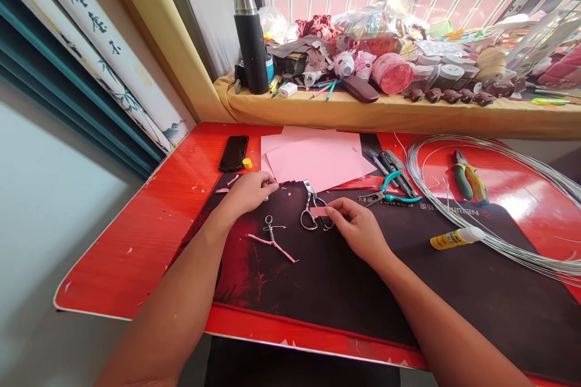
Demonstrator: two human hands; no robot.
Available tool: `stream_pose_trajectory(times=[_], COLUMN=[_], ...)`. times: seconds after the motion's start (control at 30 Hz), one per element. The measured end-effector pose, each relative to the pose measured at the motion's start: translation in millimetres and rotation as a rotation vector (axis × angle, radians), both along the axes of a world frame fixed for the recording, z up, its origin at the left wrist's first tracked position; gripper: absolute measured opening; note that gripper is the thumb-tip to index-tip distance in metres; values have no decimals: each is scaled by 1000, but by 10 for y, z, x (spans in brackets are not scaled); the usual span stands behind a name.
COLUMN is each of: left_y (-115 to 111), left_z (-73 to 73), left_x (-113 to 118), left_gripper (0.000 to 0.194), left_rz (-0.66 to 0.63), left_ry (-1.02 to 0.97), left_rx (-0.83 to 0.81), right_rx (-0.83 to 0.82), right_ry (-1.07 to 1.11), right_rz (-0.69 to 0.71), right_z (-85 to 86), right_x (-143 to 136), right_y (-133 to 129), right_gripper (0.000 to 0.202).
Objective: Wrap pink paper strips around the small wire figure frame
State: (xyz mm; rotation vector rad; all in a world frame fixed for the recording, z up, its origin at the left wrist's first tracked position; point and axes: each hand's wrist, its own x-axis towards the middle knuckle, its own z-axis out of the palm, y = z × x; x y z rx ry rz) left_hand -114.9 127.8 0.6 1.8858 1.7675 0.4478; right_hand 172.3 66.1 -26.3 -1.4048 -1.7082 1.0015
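Observation:
My right hand (pixel 358 227) pinches a small pink paper strip (pixel 318 211) between thumb and fingers, over the handles of a pair of scissors (pixel 309 202) lying on the black mat. Farther left, my left hand (pixel 249 193) is closed near the lower edge of the pink paper sheets (pixel 313 160). Its fingertips are pressed together, and what they hold, if anything, cannot be made out. Below and between the hands lies a twisted wire figure (pixel 271 233) with a looped head. Its two legs are wrapped in pink, with bare wire at the tip of one.
Right of my hands are teal-handled pliers (pixel 393 193), a utility knife (pixel 394 166), a glue stick (pixel 456 238), a large wire coil (pixel 413 163) and green-yellow pliers (pixel 469 178). A phone (pixel 233 153) and yellow cap (pixel 247 163) lie left. A black flask (pixel 252 48) stands on the cluttered sill.

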Motion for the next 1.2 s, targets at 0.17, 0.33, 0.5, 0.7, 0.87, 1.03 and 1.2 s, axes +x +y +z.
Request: stream_pose_trajectory(times=[0.17, 0.33, 0.5, 0.7, 0.87, 1.03, 1.2], left_y=[0, 2, -1, -8, -13, -10, -4], left_z=[-11, -27, -35, -38, -33, -33, -44], left_x=[-2, -2, -3, 3, 11, 9, 10], left_gripper=[25, 24, 22, 23, 23, 23, 22], left_rz=[-6, -13, -16, -13, -10, -11, -11], left_ry=[-7, -13, -17, -15, -9, -8, -11], left_rx=[13, 23, 30, 33, 40, 37, 27], right_rx=[7, 12, 5, 7, 16, 20, 26], right_ry=[-21, -27, -38, -57, -77, -80, -83], right_rz=[10, 15, 25, 24, 34, 44, 43], right_z=[3, 2, 13, 1, -14, -16, -17], right_x=[2, -6, -3, -3, -5, -2, -3], right_y=[-2, 1, -6, -12, -14, -22, -25], right_gripper=[31, 32, 32, 31, 30, 30, 31])
